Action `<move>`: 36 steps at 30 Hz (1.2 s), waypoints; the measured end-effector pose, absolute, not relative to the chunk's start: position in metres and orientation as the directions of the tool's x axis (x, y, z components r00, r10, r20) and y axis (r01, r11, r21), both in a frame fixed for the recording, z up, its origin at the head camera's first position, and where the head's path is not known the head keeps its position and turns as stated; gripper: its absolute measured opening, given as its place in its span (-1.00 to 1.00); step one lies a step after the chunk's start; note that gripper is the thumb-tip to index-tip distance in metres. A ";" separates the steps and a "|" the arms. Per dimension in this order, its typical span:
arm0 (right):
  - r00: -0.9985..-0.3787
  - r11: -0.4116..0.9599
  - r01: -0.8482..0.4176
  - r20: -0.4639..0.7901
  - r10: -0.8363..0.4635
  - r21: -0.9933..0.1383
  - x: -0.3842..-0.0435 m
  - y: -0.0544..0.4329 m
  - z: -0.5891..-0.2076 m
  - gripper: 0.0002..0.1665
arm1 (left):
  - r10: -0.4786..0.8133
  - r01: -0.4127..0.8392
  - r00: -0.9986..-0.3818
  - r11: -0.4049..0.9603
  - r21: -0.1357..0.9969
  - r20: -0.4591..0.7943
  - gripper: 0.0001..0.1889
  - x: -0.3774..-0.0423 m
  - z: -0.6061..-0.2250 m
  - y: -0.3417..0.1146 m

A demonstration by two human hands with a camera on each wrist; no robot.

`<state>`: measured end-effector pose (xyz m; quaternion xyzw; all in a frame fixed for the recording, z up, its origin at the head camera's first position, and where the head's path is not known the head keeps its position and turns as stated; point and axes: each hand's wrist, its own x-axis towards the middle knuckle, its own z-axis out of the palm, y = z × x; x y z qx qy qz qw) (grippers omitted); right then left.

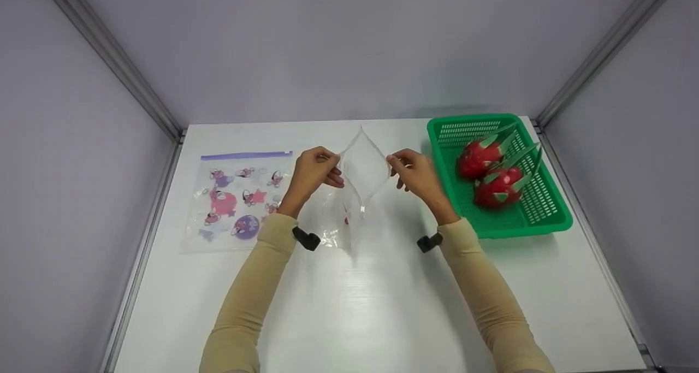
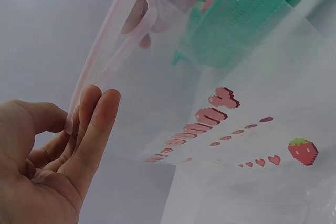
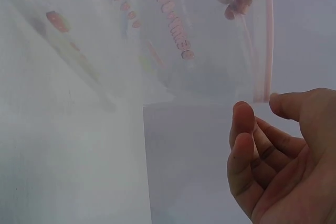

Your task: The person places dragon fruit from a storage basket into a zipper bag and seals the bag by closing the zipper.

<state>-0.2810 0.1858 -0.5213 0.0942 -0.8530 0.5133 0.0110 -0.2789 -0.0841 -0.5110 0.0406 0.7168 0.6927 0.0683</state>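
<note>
Head view: left hand and right hand pinch a gaping clear bag.

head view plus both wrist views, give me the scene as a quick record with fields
bag in hands: clear, with a strawberry print
bag mouth: spread open, diamond-shaped in the head view
left hand: pinches one pink edge of the bag
right hand: pinches the pink edge opposite
second bag: flat on the white table, left side, purple top strip
basket: green, right side
basket contents: two red dragon fruits
</note>
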 end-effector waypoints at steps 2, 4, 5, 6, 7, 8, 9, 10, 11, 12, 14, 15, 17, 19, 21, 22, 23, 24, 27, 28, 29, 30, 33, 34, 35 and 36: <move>-0.981 0.451 -0.177 0.123 -0.148 -0.875 -0.281 0.187 -0.520 -0.65 | 0.151 -0.036 -0.988 0.040 0.999 -0.042 -0.84 -0.279 -0.511 -0.083; -0.981 0.446 -0.179 0.128 -0.142 -0.877 -0.281 0.188 -0.520 -0.65 | 0.151 -0.038 -0.988 0.046 0.998 -0.045 -0.84 -0.279 -0.511 -0.083; -0.982 0.444 -0.179 0.130 -0.138 -0.878 -0.281 0.189 -0.520 -0.65 | 0.151 -0.038 -0.987 0.049 0.998 -0.045 -0.84 -0.279 -0.510 -0.083; -0.982 0.442 -0.178 0.132 -0.134 -0.879 -0.281 0.190 -0.520 -0.65 | 0.151 -0.040 -0.987 0.052 0.998 -0.047 -0.84 -0.279 -0.510 -0.082; -0.983 0.440 -0.177 0.133 -0.130 -0.880 -0.280 0.191 -0.519 -0.65 | 0.151 -0.042 -0.987 0.051 0.998 -0.049 -0.84 -0.279 -0.510 -0.082; -0.983 0.440 -0.176 0.134 -0.126 -0.881 -0.281 0.192 -0.519 -0.65 | 0.150 -0.043 -0.987 0.050 0.998 -0.050 -0.84 -0.279 -0.510 -0.082; -0.983 0.440 -0.175 0.135 -0.122 -0.881 -0.281 0.193 -0.519 -0.65 | 0.150 -0.045 -0.987 0.049 0.998 -0.051 -0.84 -0.279 -0.509 -0.082; -0.984 0.439 -0.175 0.136 -0.118 -0.881 -0.282 0.194 -0.519 -0.65 | 0.151 -0.046 -0.987 0.045 0.998 -0.052 -0.84 -0.279 -0.509 -0.082; -0.984 0.441 -0.175 0.137 -0.115 -0.881 -0.282 0.195 -0.519 -0.65 | 0.151 -0.047 -0.987 0.040 0.998 -0.052 -0.84 -0.278 -0.509 -0.083; -0.984 0.442 -0.176 0.140 -0.113 -0.880 -0.282 0.197 -0.518 -0.65 | 0.151 -0.048 -0.987 0.039 0.998 -0.054 -0.84 -0.279 -0.508 -0.083; -0.984 0.443 -0.174 0.142 -0.106 -0.879 -0.283 0.199 -0.517 -0.65 | 0.151 -0.050 -0.987 0.037 0.998 -0.055 -0.84 -0.278 -0.508 -0.083; -0.985 0.442 -0.173 0.142 -0.102 -0.880 -0.283 0.201 -0.516 -0.65 | 0.151 -0.051 -0.987 0.036 0.998 -0.056 -0.83 -0.278 -0.508 -0.083; -0.986 0.444 -0.167 0.140 -0.095 -0.880 -0.284 0.204 -0.515 -0.66 | 0.152 -0.051 -0.987 0.035 0.998 -0.056 -0.80 -0.279 -0.508 -0.083; -0.987 0.449 -0.163 0.138 -0.087 -0.879 -0.285 0.207 -0.514 -0.65 | 0.152 -0.050 -0.987 0.031 0.998 -0.054 -0.77 -0.279 -0.508 -0.084; -0.987 0.459 -0.161 0.139 -0.081 -0.874 -0.285 0.210 -0.514 -0.64 | 0.152 -0.049 -0.987 0.025 0.998 -0.053 -0.75 -0.279 -0.508 -0.084; -0.987 0.466 -0.160 0.140 -0.077 -0.870 -0.285 0.212 -0.513 -0.64 | 0.151 -0.049 -0.987 0.023 0.999 -0.052 -0.74 -0.279 -0.508 -0.084; -0.987 0.475 -0.159 0.140 -0.074 -0.866 -0.285 0.214 -0.513 -0.63 | 0.150 -0.050 -0.987 0.021 0.999 -0.052 -0.75 -0.279 -0.509 -0.084; -0.988 0.484 -0.157 0.140 -0.072 -0.861 -0.285 0.216 -0.512 -0.62 | 0.149 -0.050 -0.987 0.019 0.999 -0.052 -0.75 -0.279 -0.509 -0.084; -0.990 0.513 -0.139 0.127 -0.059 -0.847 -0.285 0.222 -0.511 -0.62 | 0.146 -0.050 -0.988 0.021 0.999 -0.053 -0.76 -0.279 -0.509 -0.083; -0.991 0.520 -0.131 0.120 -0.055 -0.844 -0.286 0.224 -0.510 -0.61 | 0.145 -0.051 -0.988 0.024 0.998 -0.054 -0.76 -0.279 -0.509 -0.084; -0.992 0.526 -0.122 0.112 -0.052 -0.842 -0.286 0.227 -0.510 -0.61 | 0.145 -0.052 -0.988 0.026 0.998 -0.055 -0.74 -0.279 -0.509 -0.084; -0.993 0.531 -0.115 0.104 -0.051 -0.840 -0.286 0.229 -0.510 -0.61 | 0.146 -0.052 -0.988 0.026 0.998 -0.055 -0.73 -0.279 -0.509 -0.084; -0.995 0.533 -0.098 0.087 -0.046 -0.840 -0.286 0.236 -0.510 -0.58 | 0.148 -0.052 -0.988 0.023 0.998 -0.054 -0.69 -0.280 -0.510 -0.083; -0.995 0.534 -0.097 0.086 -0.046 -0.840 -0.286 0.238 -0.510 -0.57 | 0.147 -0.051 -0.988 0.022 0.998 -0.054 -0.69 -0.280 -0.510 -0.083; -0.995 0.532 -0.098 0.088 -0.044 -0.841 -0.287 0.240 -0.510 -0.56 | 0.147 -0.051 -0.988 0.018 0.999 -0.053 -0.69 -0.280 -0.510 -0.084; -0.995 0.529 -0.101 0.094 -0.042 -0.843 -0.287 0.242 -0.510 -0.56 | 0.148 -0.050 -0.988 0.013 0.999 -0.052 -0.70 -0.280 -0.510 -0.084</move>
